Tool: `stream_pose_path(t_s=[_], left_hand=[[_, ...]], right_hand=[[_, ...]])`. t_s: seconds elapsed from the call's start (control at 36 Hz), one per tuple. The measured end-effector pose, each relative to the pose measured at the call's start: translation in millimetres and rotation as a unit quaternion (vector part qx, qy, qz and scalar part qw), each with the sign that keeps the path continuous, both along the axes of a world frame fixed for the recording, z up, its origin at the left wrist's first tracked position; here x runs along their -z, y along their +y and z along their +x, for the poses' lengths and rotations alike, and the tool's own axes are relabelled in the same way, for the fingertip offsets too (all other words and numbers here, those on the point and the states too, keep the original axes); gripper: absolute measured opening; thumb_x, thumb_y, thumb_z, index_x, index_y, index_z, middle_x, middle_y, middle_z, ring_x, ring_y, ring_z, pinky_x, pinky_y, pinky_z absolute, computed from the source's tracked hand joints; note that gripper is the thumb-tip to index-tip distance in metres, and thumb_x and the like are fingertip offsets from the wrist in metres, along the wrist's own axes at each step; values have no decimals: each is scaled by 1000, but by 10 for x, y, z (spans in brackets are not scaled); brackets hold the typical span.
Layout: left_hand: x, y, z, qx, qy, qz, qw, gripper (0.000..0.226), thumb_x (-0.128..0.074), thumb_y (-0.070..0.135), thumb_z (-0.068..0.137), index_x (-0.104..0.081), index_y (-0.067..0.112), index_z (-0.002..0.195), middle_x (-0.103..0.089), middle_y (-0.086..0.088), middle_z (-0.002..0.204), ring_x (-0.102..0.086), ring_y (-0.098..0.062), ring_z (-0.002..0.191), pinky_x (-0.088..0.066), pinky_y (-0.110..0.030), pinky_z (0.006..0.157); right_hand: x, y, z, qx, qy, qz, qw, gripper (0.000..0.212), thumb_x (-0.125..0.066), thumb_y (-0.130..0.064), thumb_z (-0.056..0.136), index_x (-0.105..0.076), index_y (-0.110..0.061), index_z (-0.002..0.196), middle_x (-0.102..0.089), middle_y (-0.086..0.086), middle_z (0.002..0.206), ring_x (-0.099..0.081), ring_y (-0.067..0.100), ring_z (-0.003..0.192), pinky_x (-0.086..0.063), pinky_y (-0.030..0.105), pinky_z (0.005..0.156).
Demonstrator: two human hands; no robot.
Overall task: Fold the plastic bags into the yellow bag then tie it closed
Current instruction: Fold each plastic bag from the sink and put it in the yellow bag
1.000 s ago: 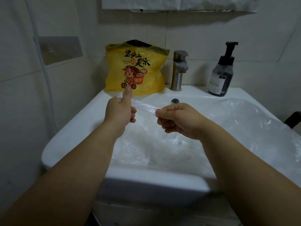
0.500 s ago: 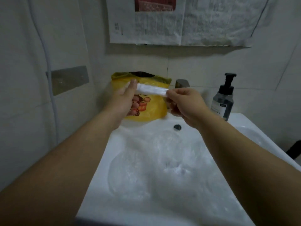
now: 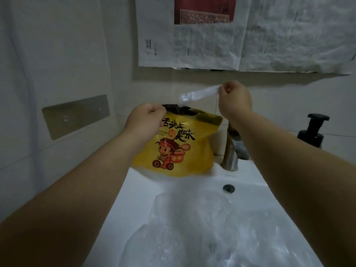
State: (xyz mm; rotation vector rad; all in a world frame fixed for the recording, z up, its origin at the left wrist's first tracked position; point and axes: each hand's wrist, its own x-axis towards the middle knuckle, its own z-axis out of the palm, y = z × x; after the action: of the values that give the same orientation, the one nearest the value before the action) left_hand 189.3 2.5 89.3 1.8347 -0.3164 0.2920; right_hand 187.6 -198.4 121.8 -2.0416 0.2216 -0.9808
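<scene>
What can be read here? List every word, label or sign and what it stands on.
"舌尖上" and "美味": black characters on the yellow plastic bag; the character in the red circle between them is blurred.
Small line beneath, and the marks on the cartoon rider's red box: too small to read.
Newspaper sheets on the wall: print blurred, unreadable.
Dark pump bottle: no label in view.

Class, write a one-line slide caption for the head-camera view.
Left hand grips the rim of the yellow bag; right hand pinches a folded clear plastic bag over its opening, at a sink.
</scene>
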Motion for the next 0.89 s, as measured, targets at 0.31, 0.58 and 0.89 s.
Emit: stream_pose_path(t_s=[0.31,0.58,0.89], left_hand=[[99,-8,254,-10,-29,100,995,40,-53,26,97,-49,28,137,-51,-4,134,-57,-21,109,-49,-35,91],[77,-32,191,-4,-26,63,998,34,-54,22,97,-55,23,131,-55,5,119,-55,-18,115,-46,-43,103],[297,161,-372,-13,0,27,1000,17,-56,21,95,-63,26,110,-61,4,106,-59,-15,106,-49,-34,95]], right_hand=[[57,125,255,-81,225,-177,955,32,-39,-17,102,-57,-10,126,-57,13,126,-53,28,114,-41,31,87],[42,121,167,-79,159,-151,972,38,-32,-26,100,-57,-7,123,-55,16,128,-49,34,117,-34,47,106],[214,306,-494,-54,33,-77,995,29,-44,-17,96,-67,-8,111,-67,9,104,-61,24,96,-45,28,74]])
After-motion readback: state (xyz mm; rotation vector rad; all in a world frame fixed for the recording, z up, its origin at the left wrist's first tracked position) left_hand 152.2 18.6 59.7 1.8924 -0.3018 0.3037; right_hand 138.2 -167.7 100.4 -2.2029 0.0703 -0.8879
